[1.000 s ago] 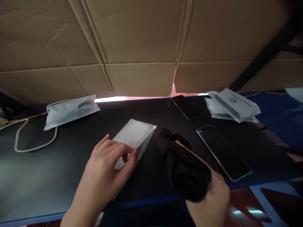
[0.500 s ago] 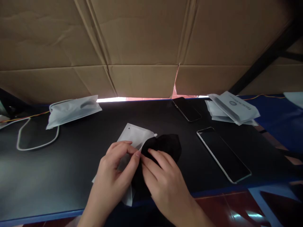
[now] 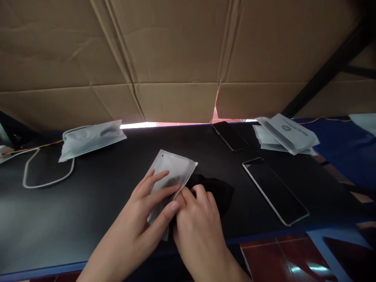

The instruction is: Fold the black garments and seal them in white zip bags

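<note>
A frosted white zip bag (image 3: 176, 164) lies tilted on the black table, its mouth facing right with a small slider at the upper corner. My left hand (image 3: 143, 211) lies over the bag with its fingers spread, the index finger and thumb at the edge of the mouth. Against that mouth, my right hand (image 3: 196, 219) is closed with bent fingers on a black cloth item (image 3: 223, 192). Its fingertips are hidden at the bag's edge. Part of the black cloth spreads out to the right behind the knuckles, and its exact kind cannot be made out.
Two smartphones lie to the right, a larger one (image 3: 276, 192) and a smaller one (image 3: 230, 135). Printed frosted bags (image 3: 293, 133) are stacked at back right. Another filled bag (image 3: 94, 139) and a white cable (image 3: 48, 184) lie at left. A cardboard wall (image 3: 176, 47) stands behind.
My left fingers have spread out over the bag. My right hand has curled and moved against the bag's mouth, and the black cloth has shifted lower and to the right.
</note>
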Available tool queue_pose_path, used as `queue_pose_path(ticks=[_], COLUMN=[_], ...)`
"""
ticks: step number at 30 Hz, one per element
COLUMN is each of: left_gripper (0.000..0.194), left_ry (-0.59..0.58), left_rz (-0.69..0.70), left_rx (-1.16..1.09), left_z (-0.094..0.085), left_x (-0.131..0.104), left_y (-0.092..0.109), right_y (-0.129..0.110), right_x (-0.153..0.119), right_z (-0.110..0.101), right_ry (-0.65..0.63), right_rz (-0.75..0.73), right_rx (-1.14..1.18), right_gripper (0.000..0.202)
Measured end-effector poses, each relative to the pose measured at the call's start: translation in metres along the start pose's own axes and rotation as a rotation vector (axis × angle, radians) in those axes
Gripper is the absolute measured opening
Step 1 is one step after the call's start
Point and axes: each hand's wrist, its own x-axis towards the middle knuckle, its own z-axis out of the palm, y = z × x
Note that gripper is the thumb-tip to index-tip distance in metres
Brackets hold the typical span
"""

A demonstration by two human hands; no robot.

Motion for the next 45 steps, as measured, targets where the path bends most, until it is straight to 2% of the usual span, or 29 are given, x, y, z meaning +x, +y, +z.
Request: queue_pose_path(ticks=[5,9,11,13,20,22,26,30,34,38,41,43,45], left_gripper=[0.047,0.048,0.054,0.057,0.063,0.059,0.056,0.063,0.076,0.088,0.090,0.086,0.072], left_ry=[-0.094,-0.102,-0.125,-0.181,-0.191,-0.157,-0.107,-0.144,-0.178,-0.228,-0.258,-0.264,-0.239], left_rz=[0.050,0.073,0.066,0.065,0.148,0.124,0.106,0.150,0.200,0.221,0.242,0.261,0.246], left_rx=[0.132,0.263,0.305,0.283,0.221,0.241,0.272,0.262,0.244,0.211,0.142,0.096,0.084], left_z=[-0.012,-0.015,-0.011,-0.006,-0.007,-0.007,-0.002,0.001,0.001,-0.002,-0.008,-0.012,-0.014], left_x=[-0.004,0.006,0.009,0.007,-0.004,-0.004,0.000,0.004,0.007,0.010,0.010,0.008,0.006], left_y=[-0.015,-0.050,-0.065,-0.071,-0.061,-0.066,-0.074,-0.068,-0.063,-0.058,-0.048,-0.042,-0.041], right_y=[0.012,0.014,0.011,0.008,0.002,0.004,0.012,0.025,0.038,0.039,0.027,0.017,0.010], right_x=[-0.011,-0.016,-0.014,-0.010,0.006,0.008,0.004,-0.003,-0.005,0.003,0.017,0.028,0.035], right_z=[-0.006,-0.007,-0.004,0.000,0.008,0.006,0.001,-0.006,-0.015,-0.017,-0.012,-0.008,-0.004], right_ry=[-0.159,-0.156,-0.131,-0.093,0.001,-0.042,-0.165,-0.250,-0.327,-0.333,-0.308,-0.270,-0.244], right_rz=[-0.108,-0.044,-0.015,-0.003,0.110,0.063,-0.125,-0.249,-0.308,-0.356,-0.403,-0.411,-0.396], right_rx=[0.166,0.167,0.141,0.127,0.111,0.142,0.232,0.298,0.431,0.465,0.479,0.475,0.460], right_gripper=[0.046,0.058,0.053,0.047,0.035,0.034,0.023,0.019,0.025,0.022,0.032,0.041,0.040])
